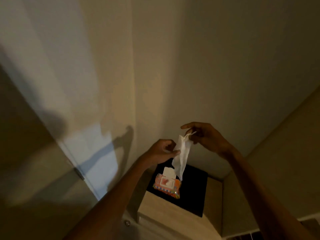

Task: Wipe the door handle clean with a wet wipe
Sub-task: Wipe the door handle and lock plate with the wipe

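Note:
A white wet wipe (182,153) hangs in the air above an orange pack of wipes (167,185) whose white lid stands flipped up. My right hand (204,137) pinches the wipe's top corner. My left hand (164,151) pinches its left edge lower down. The wipe's lower tip dangles just above the pack. The pack lies on a black mat (192,187) on top of a low wooden cabinet (164,210). No door handle is in view.
Pale walls meet in a corner behind the cabinet. A door edge with a hinge (80,174) runs along the left. A small round knob (127,222) sits on a white front below the cabinet.

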